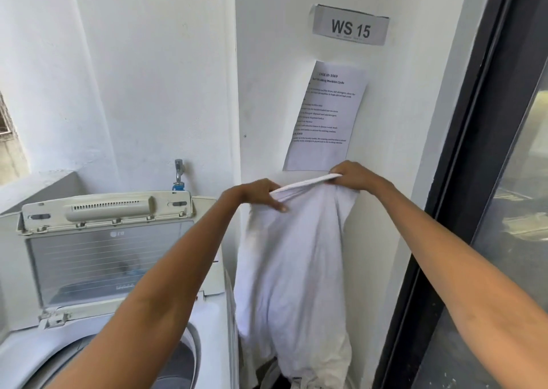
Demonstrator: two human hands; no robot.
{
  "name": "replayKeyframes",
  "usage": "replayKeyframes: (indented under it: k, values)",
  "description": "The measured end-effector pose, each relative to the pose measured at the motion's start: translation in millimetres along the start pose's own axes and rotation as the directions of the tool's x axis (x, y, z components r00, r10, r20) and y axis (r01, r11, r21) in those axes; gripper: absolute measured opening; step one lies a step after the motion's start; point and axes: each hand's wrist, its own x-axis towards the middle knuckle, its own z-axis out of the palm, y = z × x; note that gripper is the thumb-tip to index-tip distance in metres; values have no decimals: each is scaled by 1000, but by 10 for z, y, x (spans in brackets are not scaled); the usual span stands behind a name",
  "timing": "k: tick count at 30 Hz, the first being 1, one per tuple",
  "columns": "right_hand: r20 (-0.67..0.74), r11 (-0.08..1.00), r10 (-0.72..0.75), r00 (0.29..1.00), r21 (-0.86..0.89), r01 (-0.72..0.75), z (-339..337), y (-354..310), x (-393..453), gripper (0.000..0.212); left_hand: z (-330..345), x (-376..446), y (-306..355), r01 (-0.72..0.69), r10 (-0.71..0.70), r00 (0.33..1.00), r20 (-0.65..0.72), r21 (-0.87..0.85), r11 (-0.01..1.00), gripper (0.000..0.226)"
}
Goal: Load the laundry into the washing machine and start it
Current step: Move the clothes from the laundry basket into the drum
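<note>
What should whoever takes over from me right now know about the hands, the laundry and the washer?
Left hand: grip shut on the top edge of the white garment.
Right hand: grip shut on the same edge.
The garment hangs spread by the wall, right of the washing machine.
Done: lid is up, drum open.
Left: drop this garment in; more laundry seems to lie below it. Then close the lid and start the machine.

Both forearms are bare, apparently unsleeved (upper arms out of view).

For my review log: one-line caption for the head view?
Both hands hold a white cloth beside the open washer.
</note>
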Motion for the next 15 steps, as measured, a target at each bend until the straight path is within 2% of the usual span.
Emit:
replayKeyframes:
  k: [2,4,6,8,9,11,12,14,15]
  values:
    - [-143,993,37,989,115,-20,-61,-19,25,16,51,-8,-155,124,-140,985,97,157,980,27]
    - [-275,948,134,952,316,-42,-102,-38,37,17,118,-11,-346,240,-268,957,108,216,946,31]
    - [-318,898,218,923,436,-62,-145,-18,31,22,120,-52,-477,334,-337,941,-9,160,929,34]
    - [-307,913,225,925,397,-91,-170,37,36,22,57,-56,-528,360,-358,910,-208,-27,932,40]
    - [-280,931,225,933,345,-121,-170,58,33,20,14,-53,-516,329,-354,883,-308,-134,935,38]
    - [-264,928,272,925,326,-180,-147,32,43,19,-71,-32,-419,165,-286,840,-462,-285,944,29]
    - [-272,900,305,913,395,-183,-139,-20,55,19,-109,-30,-314,56,-234,822,-519,-336,940,22]
    - [-229,761,337,913,638,-120,-136,-213,91,18,-152,-3,-59,-116,-175,798,-576,-433,894,10]
    - [-170,671,309,936,736,-88,-139,-362,106,8,-167,19,67,-166,-149,808,-569,-464,870,21]
